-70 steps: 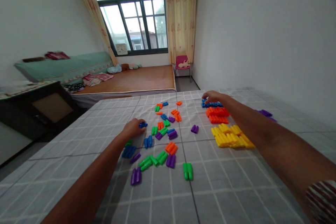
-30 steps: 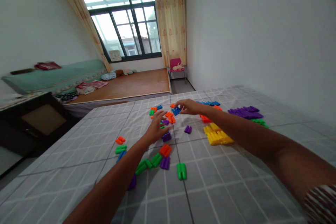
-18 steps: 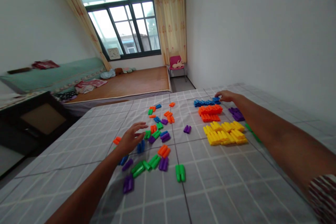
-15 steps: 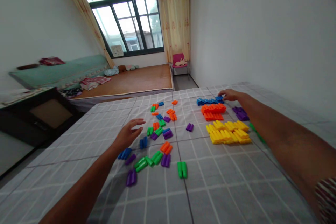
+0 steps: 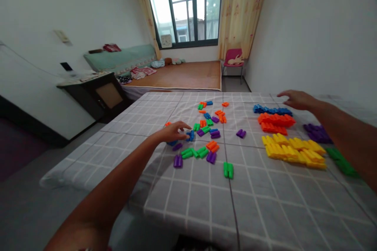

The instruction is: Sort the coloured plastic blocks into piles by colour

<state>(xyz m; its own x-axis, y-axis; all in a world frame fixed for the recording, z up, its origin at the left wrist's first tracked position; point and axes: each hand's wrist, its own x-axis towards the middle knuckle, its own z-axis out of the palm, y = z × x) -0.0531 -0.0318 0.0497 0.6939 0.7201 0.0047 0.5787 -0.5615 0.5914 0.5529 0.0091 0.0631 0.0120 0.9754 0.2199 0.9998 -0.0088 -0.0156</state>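
Note:
My left hand (image 5: 174,131) is over the near-left side of the scattered plastic building pieces, fingers apart. Its fingertips are beside a blue piece (image 5: 191,136); whether they touch it I cannot tell. Partly hidden beneath this hand are other blue pieces (image 5: 171,143) and a purple piece (image 5: 177,147). My right hand (image 5: 297,99) hovers with fingers stretched out, holding nothing, just behind the right end of a row of blue pieces (image 5: 271,110). In front of that row are stacked orange pieces (image 5: 276,119) and a large yellow pile (image 5: 294,150).
Purple pieces (image 5: 317,133) and green pieces (image 5: 341,161) are grouped near my right forearm. Loose green, orange and purple pieces are spread mid-table, with a green pair (image 5: 228,170) nearest me. A checked grey cloth (image 5: 200,192) covers the table; a bed (image 5: 188,74) stands beyond.
My right hand has come away from the blue row and lifted slightly. My left hand has moved to the blue piece. The view has shifted left, showing more of the table's near edge.

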